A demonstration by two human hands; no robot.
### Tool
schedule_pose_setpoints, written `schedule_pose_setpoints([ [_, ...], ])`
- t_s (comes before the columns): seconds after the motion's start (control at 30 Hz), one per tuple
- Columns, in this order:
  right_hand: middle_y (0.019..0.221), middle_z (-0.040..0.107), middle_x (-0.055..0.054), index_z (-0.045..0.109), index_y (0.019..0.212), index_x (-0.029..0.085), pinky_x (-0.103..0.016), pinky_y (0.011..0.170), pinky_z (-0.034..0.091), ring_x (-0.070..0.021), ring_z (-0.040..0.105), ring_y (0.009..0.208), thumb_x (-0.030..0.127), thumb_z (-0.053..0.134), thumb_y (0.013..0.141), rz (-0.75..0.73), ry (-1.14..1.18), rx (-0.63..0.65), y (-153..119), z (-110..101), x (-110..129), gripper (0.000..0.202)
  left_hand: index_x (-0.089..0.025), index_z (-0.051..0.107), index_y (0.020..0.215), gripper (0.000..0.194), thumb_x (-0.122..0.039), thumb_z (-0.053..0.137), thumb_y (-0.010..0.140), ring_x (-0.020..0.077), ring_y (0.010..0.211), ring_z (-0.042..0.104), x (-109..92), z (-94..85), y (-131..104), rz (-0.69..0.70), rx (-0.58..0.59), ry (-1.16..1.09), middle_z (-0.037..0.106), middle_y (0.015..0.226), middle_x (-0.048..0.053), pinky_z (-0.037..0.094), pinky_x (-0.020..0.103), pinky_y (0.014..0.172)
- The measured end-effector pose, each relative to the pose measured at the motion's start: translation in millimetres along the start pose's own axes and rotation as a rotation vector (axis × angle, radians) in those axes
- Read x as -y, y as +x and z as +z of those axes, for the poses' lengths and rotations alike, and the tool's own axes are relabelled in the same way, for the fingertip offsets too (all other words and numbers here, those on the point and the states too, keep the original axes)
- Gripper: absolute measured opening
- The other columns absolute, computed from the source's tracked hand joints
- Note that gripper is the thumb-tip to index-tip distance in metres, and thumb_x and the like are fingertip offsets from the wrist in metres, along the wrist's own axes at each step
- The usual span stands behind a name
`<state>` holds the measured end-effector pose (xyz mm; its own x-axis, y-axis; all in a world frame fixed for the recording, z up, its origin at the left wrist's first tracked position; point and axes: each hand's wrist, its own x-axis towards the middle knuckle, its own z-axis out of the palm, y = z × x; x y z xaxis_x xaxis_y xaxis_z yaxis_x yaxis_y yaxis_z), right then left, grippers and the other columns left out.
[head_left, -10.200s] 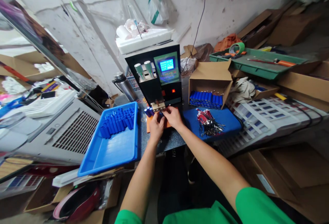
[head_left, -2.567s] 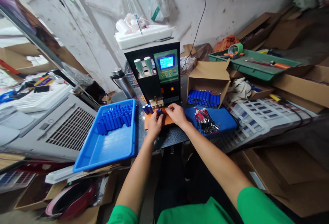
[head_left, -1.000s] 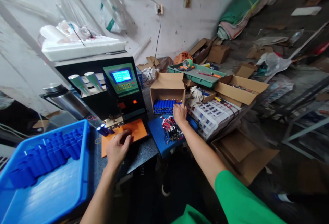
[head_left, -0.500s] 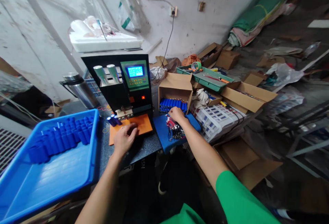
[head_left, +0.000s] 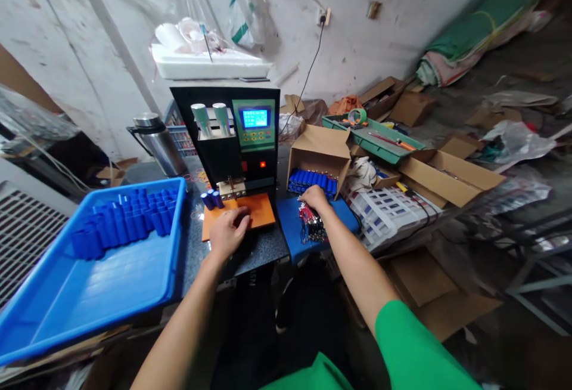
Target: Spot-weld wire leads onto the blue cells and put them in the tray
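My left hand [head_left: 229, 232] rests on the orange board [head_left: 261, 211] in front of the black spot welder [head_left: 210, 166]. Its fingers are curled; whatever they hold is hidden beneath them. Just behind this hand, a few blue battery cells [head_left: 212, 199] stand by the welder's electrode block [head_left: 232, 189]. My right hand [head_left: 315, 198] is over the blue surface [head_left: 288, 223], fingertips pinched at the red ends of a pile of red and black wire leads [head_left: 313, 226]. Behind it, an open cardboard box [head_left: 319, 148] holds rows of blue cells [head_left: 308, 179].
A blue tray [head_left: 172, 259] of blue cells stands at left. A steel jug [head_left: 161, 145] is behind it. To the right are a white plastic basket [head_left: 375, 208], a green tray [head_left: 388, 142] with tools and an open carton [head_left: 451, 172]. A power cord [head_left: 315, 59] runs up the wall.
The view has swung slightly left, so everything sits further right in the picture. Both hands stay at the same places, left on the orange board, right at the wire leads.
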<state>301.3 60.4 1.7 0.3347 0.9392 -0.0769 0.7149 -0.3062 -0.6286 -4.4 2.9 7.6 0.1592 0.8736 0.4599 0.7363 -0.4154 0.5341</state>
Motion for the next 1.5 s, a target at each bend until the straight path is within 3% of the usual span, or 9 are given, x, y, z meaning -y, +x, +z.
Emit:
schedule_pose_setpoints([
  [0.2,0.056,0.065,-0.002,0.07,0.062,0.014,-0.024,0.056,0.044,-0.0164,0.061,0.059,0.029,0.073,0.062,-0.093,0.516,-0.043,0,0,-19,0.015,-0.022,0.072,0.106,0.035,-0.044,0.052,0.087,0.0235,0.091,0.068,-2,0.4,0,-0.022,-0.004,-0.011,0.075,0.098,0.005,0.05,0.033,0.08],
  [0.43,0.043,0.046,0.006,0.065,0.065,0.015,-0.021,0.044,0.032,-0.0089,0.041,0.043,0.035,0.072,0.063,-0.046,0.75,-0.055,-13,-13,-22,0.022,-0.021,0.072,0.106,0.035,-0.043,0.053,0.086,0.0239,0.093,0.068,-3,0.0,1,-0.038,0.011,-0.007,0.075,0.103,0.005,0.05,0.033,0.083],
  [0.77,0.046,0.033,0.011,0.053,0.067,0.018,-0.017,0.037,0.016,-0.0042,0.028,0.038,0.031,0.068,0.067,-0.092,1.16,-0.251,-31,-59,6,0.019,-0.021,0.072,0.105,0.036,-0.046,0.054,0.086,0.0251,0.095,0.068,0,0.2,3,-0.035,0.022,-0.079,0.075,0.103,0.005,0.052,0.035,0.082],
  [0.87,0.048,0.034,0.011,0.053,0.069,0.019,-0.017,0.036,0.015,-0.0038,0.029,0.039,0.031,0.068,0.068,-0.143,1.261,-0.23,-45,-63,24,0.02,-0.02,0.072,0.104,0.037,-0.047,0.057,0.084,0.0252,0.094,0.068,-1,-0.7,3,-0.057,0.006,-0.163,0.075,0.103,0.007,0.053,0.037,0.086],
  [0.97,0.051,0.037,0.01,0.052,0.07,0.019,-0.016,0.036,0.015,-0.0037,0.031,0.04,0.031,0.071,0.066,-0.178,1.365,-0.105,-66,-54,45,0.023,-0.017,0.072,0.103,0.04,-0.05,0.06,0.083,0.0232,0.088,0.069,-14,-5.7,-2,-0.121,-0.032,-0.381,0.075,0.102,0.009,0.055,0.036,0.082],
  [1.07,0.052,0.04,0.01,0.054,0.073,0.018,-0.016,0.036,0.016,-0.0035,0.032,0.04,0.033,0.074,0.065,-0.185,1.423,0.039,-90,-33,66,0.025,-0.018,0.073,0.098,0.038,-0.051,0.065,0.08,0.0214,0.085,0.069,-40,-11.3,-14,-0.165,-0.076,-0.522,0.075,0.099,0.008,0.055,0.033,0.078],
  [1.2,0.055,0.042,0.009,0.057,0.076,0.019,-0.016,0.036,0.016,-0.0031,0.031,0.041,0.035,0.075,0.066,-0.19,1.451,0.199,-119,-3,87,0.027,-0.018,0.073,0.1,0.039,-0.05,0.07,0.078,0.0202,0.083,0.069,-71,-10.0,-29,-0.225,0.014,-0.727,0.075,0.093,0.008,0.054,0.033,0.077],
  [1.37,0.057,0.043,0.008,0.058,0.077,0.019,-0.017,0.036,0.017,-0.0036,0.031,0.042,0.04,0.077,0.067,-0.206,1.448,0.303,-139,19,98,0.029,-0.014,0.071,0.097,0.045,-0.051,0.074,0.071,0.0115,0.057,0.056,-74,-4.5,-39,-0.422,0.123,-0.986,0.073,0.078,0.007,0.043,0.025,0.054],
  [1.5,0.057,0.042,0.008,0.059,0.078,0.019,-0.016,0.037,0.018,-0.0038,0.032,0.044,0.04,0.078,0.068,-0.232,1.465,0.34,-146,25,99,0.03,-0.013,0.068,0.097,0.049,-0.051,0.078,0.067,0.0073,0.048,0.048,-72,-5.9,-46,-0.557,0.152,-1.138,0.071,0.072,0.006,0.035,0.022,0.048],
])
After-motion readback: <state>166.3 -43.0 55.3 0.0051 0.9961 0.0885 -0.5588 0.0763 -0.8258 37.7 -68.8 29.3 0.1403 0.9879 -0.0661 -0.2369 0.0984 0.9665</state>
